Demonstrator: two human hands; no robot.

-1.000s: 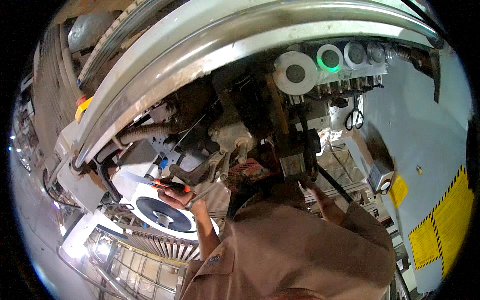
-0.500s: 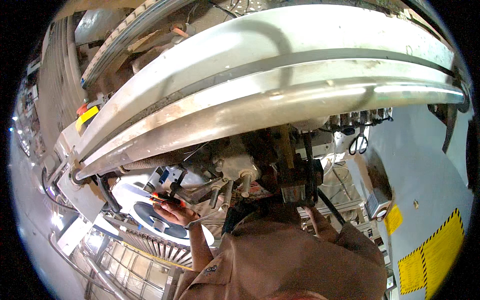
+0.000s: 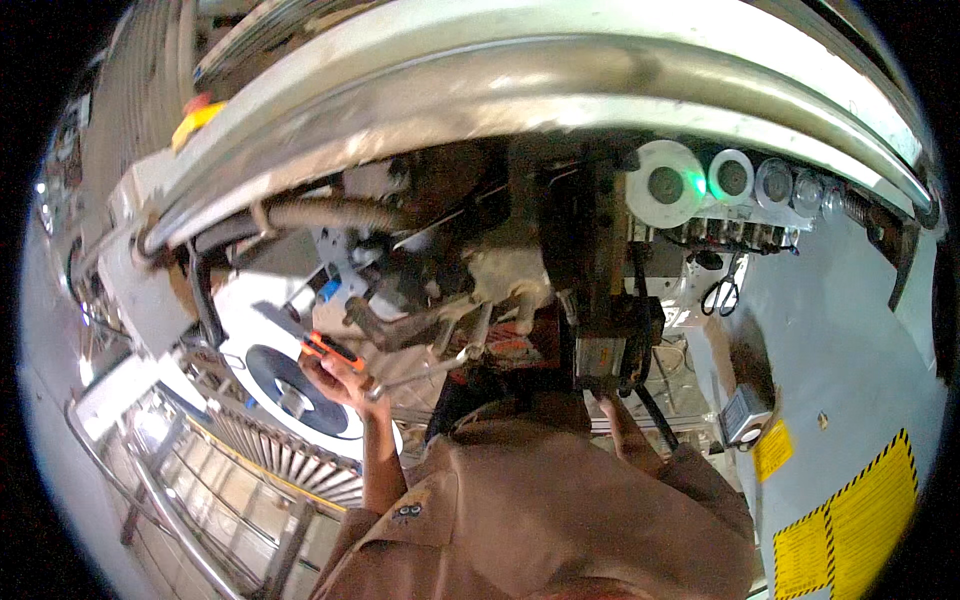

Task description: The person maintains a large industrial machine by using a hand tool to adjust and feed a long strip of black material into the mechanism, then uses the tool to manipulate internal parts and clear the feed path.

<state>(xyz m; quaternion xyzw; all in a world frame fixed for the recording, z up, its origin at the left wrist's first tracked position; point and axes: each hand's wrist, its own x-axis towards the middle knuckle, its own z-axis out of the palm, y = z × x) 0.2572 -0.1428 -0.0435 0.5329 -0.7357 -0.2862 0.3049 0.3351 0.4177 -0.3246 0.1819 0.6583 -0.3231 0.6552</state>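
My left hand is raised in front of my brown shirt and is shut on an orange-and-black tool handle. The tool's shaft points right toward a bent metal lever and rods under the machine. My right hand reaches up to a grey metal block hanging from a dark vertical column. Its fingertips touch the block's underside, and its grip is hidden.
A curved steel machine frame arches overhead. White round buttons, one lit green, sit at the upper right, with scissors hanging below them. A white film reel and roller conveyor lie left; a grey cabinet with yellow labels stands right.
The view has swung, so the round buttons show again below the steel frame. My left hand stays raised with the orange tool, and my right hand stays under the metal block.
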